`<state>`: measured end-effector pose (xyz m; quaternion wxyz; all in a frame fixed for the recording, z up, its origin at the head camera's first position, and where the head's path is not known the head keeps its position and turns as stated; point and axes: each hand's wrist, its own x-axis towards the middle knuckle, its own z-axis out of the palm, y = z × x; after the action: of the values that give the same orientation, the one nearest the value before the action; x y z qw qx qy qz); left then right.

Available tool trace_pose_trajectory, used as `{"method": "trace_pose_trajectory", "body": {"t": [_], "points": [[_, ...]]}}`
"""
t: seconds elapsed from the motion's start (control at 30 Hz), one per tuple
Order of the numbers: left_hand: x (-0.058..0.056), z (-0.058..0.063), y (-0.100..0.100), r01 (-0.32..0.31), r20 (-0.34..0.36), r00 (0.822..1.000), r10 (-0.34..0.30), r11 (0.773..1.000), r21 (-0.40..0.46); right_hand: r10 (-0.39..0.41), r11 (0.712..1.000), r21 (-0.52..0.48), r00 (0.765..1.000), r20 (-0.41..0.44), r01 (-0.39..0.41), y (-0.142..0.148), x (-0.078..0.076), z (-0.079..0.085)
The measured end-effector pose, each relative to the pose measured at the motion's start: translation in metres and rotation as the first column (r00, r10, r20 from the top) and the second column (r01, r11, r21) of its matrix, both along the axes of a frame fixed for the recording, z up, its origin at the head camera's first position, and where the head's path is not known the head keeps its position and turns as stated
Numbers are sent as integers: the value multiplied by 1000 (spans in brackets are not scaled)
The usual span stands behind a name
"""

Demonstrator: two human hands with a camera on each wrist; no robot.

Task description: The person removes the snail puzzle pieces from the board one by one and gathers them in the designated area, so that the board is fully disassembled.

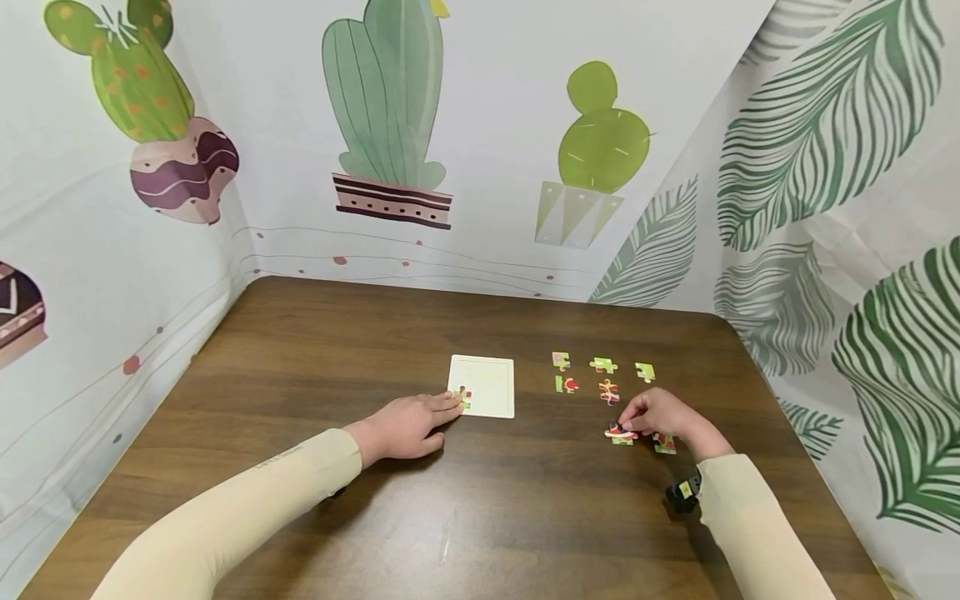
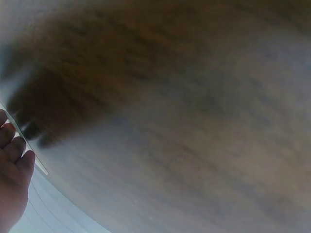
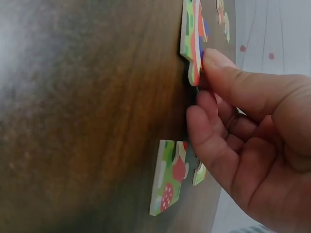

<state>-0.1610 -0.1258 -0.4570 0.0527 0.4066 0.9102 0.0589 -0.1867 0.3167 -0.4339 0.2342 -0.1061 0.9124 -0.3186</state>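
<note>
My right hand pinches a red, blue and green puzzle piece between thumb and fingers. The right wrist view shows that piece tilted up at the thumb tip, its edge close over the table. Just beside the hand lies another puzzle piece with a red spotted pattern. My left hand lies flat with fingers extended, fingertips at the left edge of a cream square puzzle board. A small green and red piece sits in the board's lower left corner, partly covered by those fingertips.
Several loose puzzle pieces lie right of the board, among them a pink and green one, a green one and a red one. The brown wooden table backs onto a cactus-print curtain.
</note>
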Motion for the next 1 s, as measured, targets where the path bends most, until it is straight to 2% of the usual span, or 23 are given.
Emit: {"method": "trace_pose_trajectory", "body": {"t": [0.53, 1.0], "points": [[0, -2, 0, -10, 11, 1000, 10, 1000, 14, 5, 1000, 6, 999, -50, -4, -4, 8, -5], [-1, -5, 0, -3, -3, 1000, 3, 1000, 24, -24, 999, 36, 1000, -21, 24, -10, 10, 0]]}}
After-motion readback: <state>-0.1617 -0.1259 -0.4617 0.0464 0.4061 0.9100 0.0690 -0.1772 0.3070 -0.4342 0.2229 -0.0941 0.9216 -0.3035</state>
